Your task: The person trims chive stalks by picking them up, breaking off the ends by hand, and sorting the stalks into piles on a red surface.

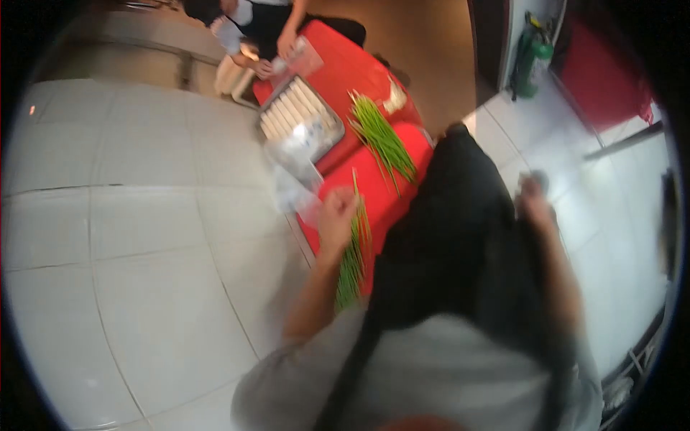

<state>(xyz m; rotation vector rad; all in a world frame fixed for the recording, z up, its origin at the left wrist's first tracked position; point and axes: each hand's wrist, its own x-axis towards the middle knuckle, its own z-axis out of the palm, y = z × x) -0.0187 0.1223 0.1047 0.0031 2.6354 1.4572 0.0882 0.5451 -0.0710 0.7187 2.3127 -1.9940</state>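
Head view, my only one: smooth red tabletop (348, 61); thin, straight green stalks in two loose bunches. Near bunch (351, 276) just beside my left hand (336, 215); its fingers curled narrow near tips, grip on stalk: cannot tell. Far bunch (382, 140) beyond, on red. My right hand (533, 205) well apart, right of black cloth (449, 230), near dark blurred object (539, 179); finger state: cannot tell. Pale cylinders (291, 111) in rectangular tray (330, 136), crumpled translucent plastic (291, 161) overlapping. Black cloth hides some red; co-worker (269, 25) cut off above.
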